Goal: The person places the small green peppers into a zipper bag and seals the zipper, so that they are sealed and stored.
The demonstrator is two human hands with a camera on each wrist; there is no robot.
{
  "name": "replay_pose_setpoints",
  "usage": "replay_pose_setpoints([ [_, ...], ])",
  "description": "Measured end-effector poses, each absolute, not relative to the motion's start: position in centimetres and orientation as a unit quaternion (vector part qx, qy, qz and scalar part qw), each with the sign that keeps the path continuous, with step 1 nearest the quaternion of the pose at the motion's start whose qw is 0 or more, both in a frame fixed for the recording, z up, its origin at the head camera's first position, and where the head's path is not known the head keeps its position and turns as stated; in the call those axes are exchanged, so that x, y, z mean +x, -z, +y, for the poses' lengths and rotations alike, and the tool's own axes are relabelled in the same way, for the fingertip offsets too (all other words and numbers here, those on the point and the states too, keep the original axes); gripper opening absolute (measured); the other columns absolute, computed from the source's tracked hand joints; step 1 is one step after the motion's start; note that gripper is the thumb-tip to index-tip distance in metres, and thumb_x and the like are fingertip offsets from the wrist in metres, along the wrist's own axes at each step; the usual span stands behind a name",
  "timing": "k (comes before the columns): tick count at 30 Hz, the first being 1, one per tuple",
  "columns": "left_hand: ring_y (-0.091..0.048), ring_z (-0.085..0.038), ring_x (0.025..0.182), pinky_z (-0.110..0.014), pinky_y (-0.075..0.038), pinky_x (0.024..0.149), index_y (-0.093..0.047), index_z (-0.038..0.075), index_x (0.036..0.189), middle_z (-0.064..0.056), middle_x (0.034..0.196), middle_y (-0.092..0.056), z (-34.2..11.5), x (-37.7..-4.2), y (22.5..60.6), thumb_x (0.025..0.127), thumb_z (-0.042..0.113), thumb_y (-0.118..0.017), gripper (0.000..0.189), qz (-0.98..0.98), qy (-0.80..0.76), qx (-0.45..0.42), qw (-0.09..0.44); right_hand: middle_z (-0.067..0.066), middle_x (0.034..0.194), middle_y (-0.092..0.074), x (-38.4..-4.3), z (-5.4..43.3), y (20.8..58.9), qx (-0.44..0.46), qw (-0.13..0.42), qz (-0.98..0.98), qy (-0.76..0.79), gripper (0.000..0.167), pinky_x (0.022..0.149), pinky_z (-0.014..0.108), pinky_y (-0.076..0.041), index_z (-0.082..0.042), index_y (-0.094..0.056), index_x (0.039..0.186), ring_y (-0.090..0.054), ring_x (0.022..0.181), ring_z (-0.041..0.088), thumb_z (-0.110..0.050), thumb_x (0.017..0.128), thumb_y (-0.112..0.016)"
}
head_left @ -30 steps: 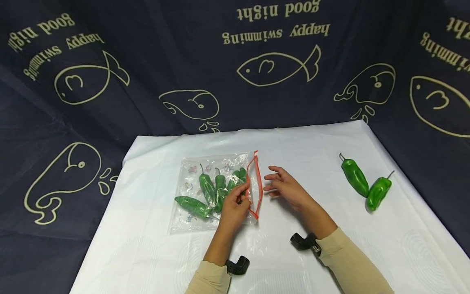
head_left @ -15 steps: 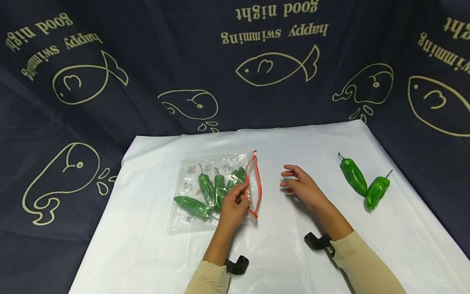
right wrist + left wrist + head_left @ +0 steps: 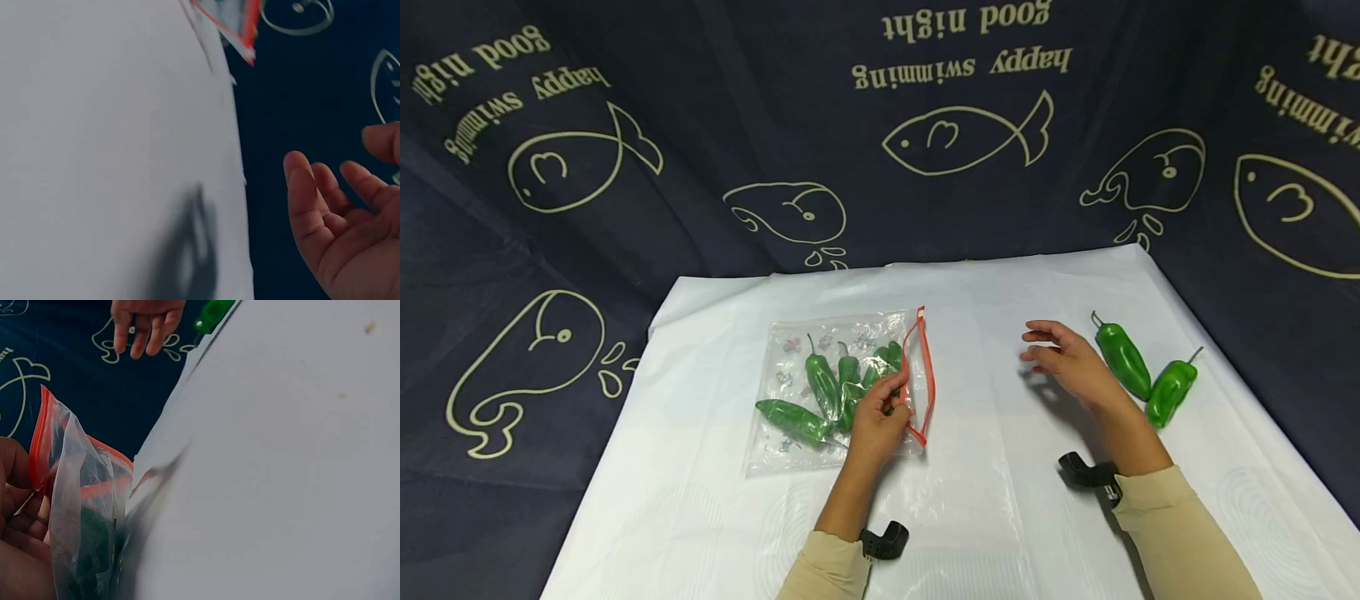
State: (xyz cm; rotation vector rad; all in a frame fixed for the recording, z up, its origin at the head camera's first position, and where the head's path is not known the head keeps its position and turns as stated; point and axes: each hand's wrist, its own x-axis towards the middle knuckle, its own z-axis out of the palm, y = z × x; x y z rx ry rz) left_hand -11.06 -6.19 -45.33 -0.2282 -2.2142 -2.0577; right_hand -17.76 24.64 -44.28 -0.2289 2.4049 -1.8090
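Observation:
A clear zip bag point(image 3: 790, 333) with a red zip edge lies on the white table, several green peppers point(image 3: 822, 387) inside it. My left hand point(image 3: 877, 421) pinches the bag near its mouth, which gapes to the right. In the left wrist view the bag's red rim point(image 3: 40, 444) stands up beside the thumb and fingers. My right hand point(image 3: 1067, 360) hangs over the table with fingers loosely bent and nothing in them. Just right of it lie two loose green peppers, one point(image 3: 1123, 360) partly behind the hand and wrist, the other point(image 3: 1172, 392) nearer the right edge.
The table point(image 3: 970, 500) is covered in a white sheet. Dark blue cloth point(image 3: 775, 125) printed with fish and whales rises behind it and at both sides. A black wrist camera point(image 3: 885, 542) sits on the left wrist, another point(image 3: 1086, 472) on the right.
My right hand has moved right, away from the bag's mouth and over toward the two loose peppers. The left hand and the bag have stayed in place.

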Motion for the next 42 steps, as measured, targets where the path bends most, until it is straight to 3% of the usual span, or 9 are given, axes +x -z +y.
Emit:
replay_pose_setpoints([
  [2,-0.056,-0.019,0.081,-0.013,-0.046,0.064,-0.059,-0.013,0.128,-0.028,0.130,-0.056,-6.2,-11.1,45.3,0.078,-0.019,-0.052,0.050,-0.729,0.679,-0.076,0.055,0.029,0.133,-0.046,-17.9,25.7,44.0,-0.080,0.050,0.805,0.586,0.047,0.081,0.033,-0.055,0.008,-0.039,0.142,-0.063,0.096,0.010,-0.007,0.100,-0.053],
  [9,-0.056,-0.024,0.083,-0.012,-0.046,0.064,-0.058,-0.014,0.128,-0.029,0.130,-0.055,-6.2,-11.1,45.4,0.079,-0.020,-0.051,0.050,-0.726,0.681,-0.080,0.055,0.001,0.121,-0.053,-17.9,28.9,43.5,-0.076,0.012,0.828,0.556,0.047,0.079,0.023,-0.054,0.009,-0.040,0.141,-0.060,0.096,0.000,-0.010,0.100,-0.055],
  [14,-0.058,-0.025,0.084,-0.013,-0.046,0.064,-0.059,-0.012,0.128,-0.027,0.130,-0.056,-6.2,-11.0,45.5,0.079,-0.019,-0.052,0.050,-0.730,0.677,-0.075,0.054,0.014,0.129,-0.052,-17.7,30.4,43.0,-0.051,0.002,0.861,0.506,0.051,0.077,0.015,-0.050,0.006,-0.040,0.143,-0.054,0.097,-0.004,-0.016,0.100,-0.057],
  [19,-0.057,-0.018,0.080,-0.012,-0.046,0.063,-0.060,-0.012,0.127,-0.026,0.130,-0.056,-6.2,-11.0,45.5,0.079,-0.019,-0.051,0.050,-0.732,0.675,-0.073,0.056,0.028,0.137,-0.048,-17.6,31.7,42.3,-0.034,0.001,0.906,0.422,0.054,0.071,0.009,-0.042,0.004,-0.041,0.144,-0.055,0.113,0.026,-0.026,0.101,-0.057],
  [22,-0.057,-0.020,0.082,-0.012,-0.046,0.064,-0.060,-0.013,0.127,-0.027,0.129,-0.056,-6.2,-11.0,45.5,0.078,-0.020,-0.051,0.049,-0.732,0.675,-0.075,0.061,0.029,0.140,-0.047,-17.6,32.4,41.9,-0.032,-0.003,0.922,0.385,0.056,0.074,0.016,-0.042,0.003,-0.042,0.143,-0.049,0.121,0.043,-0.030,0.101,-0.057],
  [28,-0.058,-0.032,0.089,-0.013,-0.046,0.068,-0.059,-0.013,0.127,-0.027,0.129,-0.057,-6.1,-11.1,45.5,0.079,-0.020,-0.052,0.049,-0.730,0.676,-0.078,0.063,0.033,0.141,-0.043,-17.7,33.7,42.0,-0.025,-0.006,0.932,0.362,0.058,0.087,0.051,-0.044,0.007,-0.040,0.143,-0.044,0.124,0.052,-0.029,0.101,-0.056],
  [32,-0.057,-0.033,0.091,-0.015,-0.046,0.071,-0.060,-0.013,0.126,-0.028,0.128,-0.057,-6.2,-11.2,45.4,0.079,-0.020,-0.053,0.048,-0.732,0.673,-0.080,0.066,0.038,0.142,-0.038,-18.0,34.5,42.6,0.004,0.005,0.935,0.355,0.063,0.093,0.067,-0.038,0.009,-0.034,0.146,-0.038,0.126,0.057,-0.031,0.101,-0.054],
  [42,-0.058,-0.035,0.094,-0.014,-0.046,0.072,-0.060,-0.011,0.127,-0.025,0.127,-0.059,-6.3,-11.1,45.7,0.079,-0.019,-0.053,0.049,-0.736,0.669,-0.077,0.070,0.042,0.142,-0.032,-18.4,35.5,43.7,0.037,0.018,0.939,0.340,0.071,0.095,0.069,-0.036,0.012,-0.028,0.148,-0.035,0.125,0.060,-0.035,0.101,-0.053],
])
